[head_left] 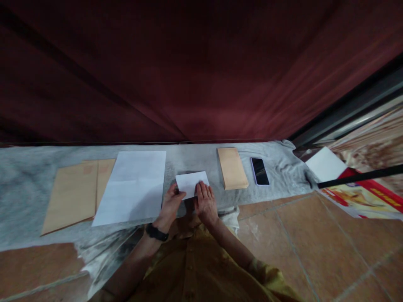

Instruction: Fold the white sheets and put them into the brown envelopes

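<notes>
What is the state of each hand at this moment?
Left hand: holding the small white paper at its left edge.
Right hand: resting on it; grip cannot be told.

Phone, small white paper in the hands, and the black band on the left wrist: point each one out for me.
Phone (pixel 260 171): head view, middle of its dark screen.
Small white paper (pixel 189 182): head view, middle of its upper face.
Black band (pixel 157 233): head view, on the strap.

Left to right between the front and rear edges of the cloth (pixel 281 167) are envelopes (pixel 71 193), a sheet (pixel 135 188), a small paper (pixel 186 181), an envelope stack (pixel 232 168) and, rightmost, a phone (pixel 260 172).
</notes>
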Available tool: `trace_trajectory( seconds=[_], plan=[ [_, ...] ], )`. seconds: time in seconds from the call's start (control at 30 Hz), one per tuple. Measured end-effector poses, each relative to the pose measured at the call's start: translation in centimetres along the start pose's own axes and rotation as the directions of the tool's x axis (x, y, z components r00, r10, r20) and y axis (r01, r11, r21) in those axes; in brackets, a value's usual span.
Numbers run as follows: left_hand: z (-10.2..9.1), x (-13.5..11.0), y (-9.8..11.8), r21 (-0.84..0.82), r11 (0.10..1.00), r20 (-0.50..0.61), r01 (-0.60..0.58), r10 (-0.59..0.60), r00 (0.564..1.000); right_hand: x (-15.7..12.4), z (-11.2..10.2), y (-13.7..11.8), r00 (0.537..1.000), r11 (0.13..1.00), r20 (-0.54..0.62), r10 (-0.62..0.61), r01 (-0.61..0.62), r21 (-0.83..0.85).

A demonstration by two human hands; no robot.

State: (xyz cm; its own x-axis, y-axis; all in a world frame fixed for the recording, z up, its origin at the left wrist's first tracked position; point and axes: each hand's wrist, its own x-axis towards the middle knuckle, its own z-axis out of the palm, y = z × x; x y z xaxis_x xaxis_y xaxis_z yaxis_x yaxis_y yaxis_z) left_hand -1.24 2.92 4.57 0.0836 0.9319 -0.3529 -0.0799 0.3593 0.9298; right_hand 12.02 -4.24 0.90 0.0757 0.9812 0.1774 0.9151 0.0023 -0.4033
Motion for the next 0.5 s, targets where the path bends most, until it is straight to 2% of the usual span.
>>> trace_trajectory(
  seconds=[0.1,0.17,0.2,0.27,0.33,0.37,0.4,0.43,0.5],
  plan=[
    [1.0,-1.2,1.7,-0.083,0.997,0.050,-0.012,0.017,0.999,1.4,-1.3,-0.6,0.993,0.963,0.003,0.121,-0.118,0.241],
    [1.2,-1.4,2.3,-0.134,0.991,0.039,-0.026,0.032,0.999,2.4,-2.1,-0.9,0.972,0.838,0.013,0.235,-0.210,0.504],
    [1.2,-1.3,2.3,-0.148,0.989,0.012,-0.028,0.030,0.999,2.8,-2.4,-0.9,0.955,0.722,0.032,0.295,-0.244,0.648],
    [0.9,-0.9,2.0,-0.145,0.989,-0.057,-0.005,-0.004,0.998,3.7,-2.6,-1.0,0.909,0.385,0.118,0.400,-0.283,0.879],
    [0.5,-0.2,1.2,-0.142,0.988,-0.089,0.057,-0.070,0.994,4.2,-2.3,-1.0,0.854,0.030,0.243,0.460,-0.288,0.957],
    [0.3,0.0,0.8,-0.147,0.985,-0.073,0.095,-0.107,0.992,4.4,-1.9,-0.9,0.831,-0.099,0.299,0.469,-0.287,0.953],
    [0.1,0.3,0.3,-0.150,0.980,-0.046,0.127,-0.136,0.990,4.4,-1.5,-0.9,0.813,-0.183,0.341,0.472,-0.288,0.940],
    [-0.1,0.5,-0.2,-0.143,0.979,-0.015,0.147,-0.151,0.988,4.3,-1.1,-0.7,0.801,-0.225,0.367,0.474,-0.293,0.929],
    [-0.4,0.9,-0.9,-0.059,0.991,0.022,0.123,-0.122,0.992,4.0,-0.2,-0.4,0.789,-0.212,0.400,0.466,-0.340,0.916]
  ],
)
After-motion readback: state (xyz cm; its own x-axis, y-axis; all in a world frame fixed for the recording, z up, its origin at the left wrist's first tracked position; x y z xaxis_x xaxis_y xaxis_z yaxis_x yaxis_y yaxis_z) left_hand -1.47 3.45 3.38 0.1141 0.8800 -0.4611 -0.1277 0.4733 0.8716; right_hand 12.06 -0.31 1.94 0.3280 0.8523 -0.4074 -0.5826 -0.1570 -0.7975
